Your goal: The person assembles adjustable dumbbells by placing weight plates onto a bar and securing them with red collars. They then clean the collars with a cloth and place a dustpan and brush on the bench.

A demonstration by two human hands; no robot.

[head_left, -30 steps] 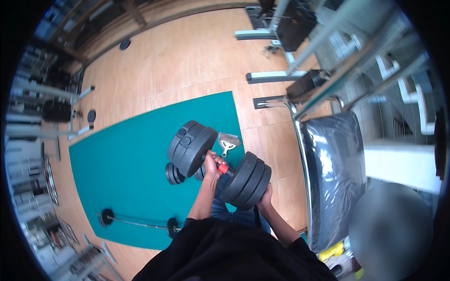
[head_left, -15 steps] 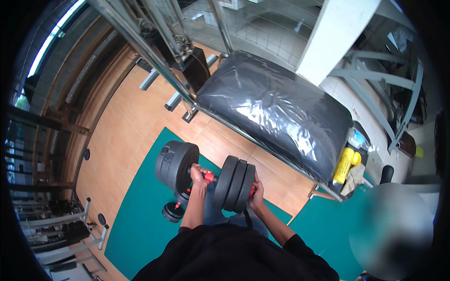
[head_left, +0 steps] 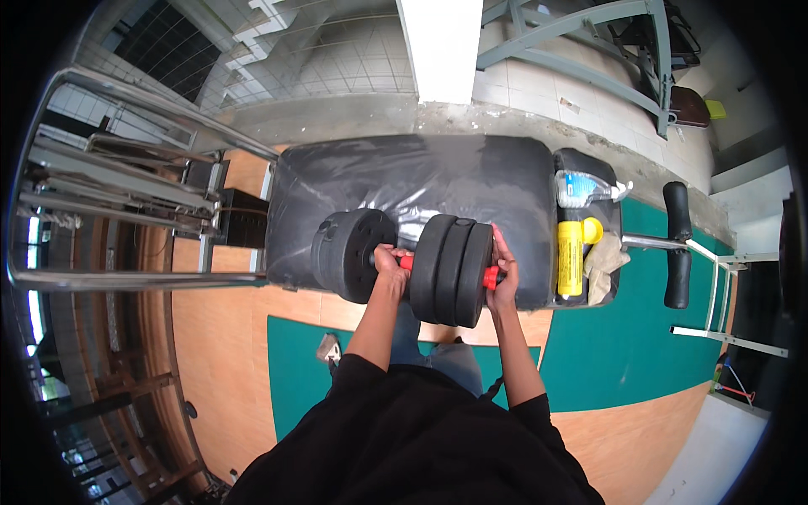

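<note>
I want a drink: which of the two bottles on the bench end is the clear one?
The clear water bottle, lying on its side farther from the person; the yellow bottle beside it is opaque, nearer the right hand.

Black padded bench [head_left: 404, 181] sat just beyond the gripped dumbbell [head_left: 404, 265]. On its smaller end pad, right of the grip: clear water bottle [head_left: 581, 187], yellow bottle [head_left: 571, 255], crumpled beige cloth [head_left: 604, 261]. Teal mat [head_left: 627, 353] on wood floor [head_left: 215, 337] below.

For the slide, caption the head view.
Both hands hold a black dumbbell over a black padded bench.
</note>
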